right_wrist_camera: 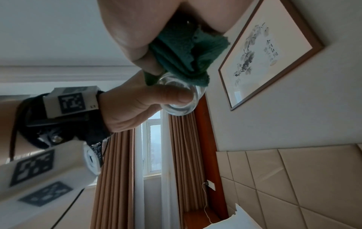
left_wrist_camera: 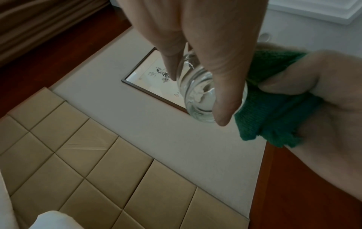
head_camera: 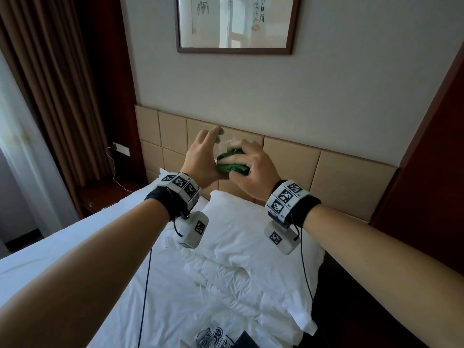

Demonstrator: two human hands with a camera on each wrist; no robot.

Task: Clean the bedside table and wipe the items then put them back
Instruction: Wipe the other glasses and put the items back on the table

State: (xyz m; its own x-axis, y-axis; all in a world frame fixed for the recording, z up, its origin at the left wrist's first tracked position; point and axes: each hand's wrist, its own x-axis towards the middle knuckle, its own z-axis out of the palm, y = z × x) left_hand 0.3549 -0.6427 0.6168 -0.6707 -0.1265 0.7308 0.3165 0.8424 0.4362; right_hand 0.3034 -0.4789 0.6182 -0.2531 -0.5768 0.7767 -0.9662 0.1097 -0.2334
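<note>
A clear drinking glass (head_camera: 227, 143) is held up in front of the headboard, above the pillow. My left hand (head_camera: 208, 146) grips it, fingers on one side and thumb on the other; the left wrist view shows fingers curled around the glass (left_wrist_camera: 197, 96). My right hand (head_camera: 253, 164) clutches a bunched green cloth (head_camera: 232, 163) and presses it against the glass's side. From the right wrist, the cloth (right_wrist_camera: 186, 52) sits on top of the glass (right_wrist_camera: 180, 108), with the left thumb (right_wrist_camera: 166, 96) across its thick base.
Below my arms lies a white bed with a pillow (head_camera: 241, 222). A beige padded headboard (head_camera: 326, 172) and a framed picture (head_camera: 234, 23) are ahead. At far left stands a dark wooden bedside table (head_camera: 105, 194) with a charger cable (head_camera: 114, 169). A printed bag (head_camera: 213, 339) lies on the bed.
</note>
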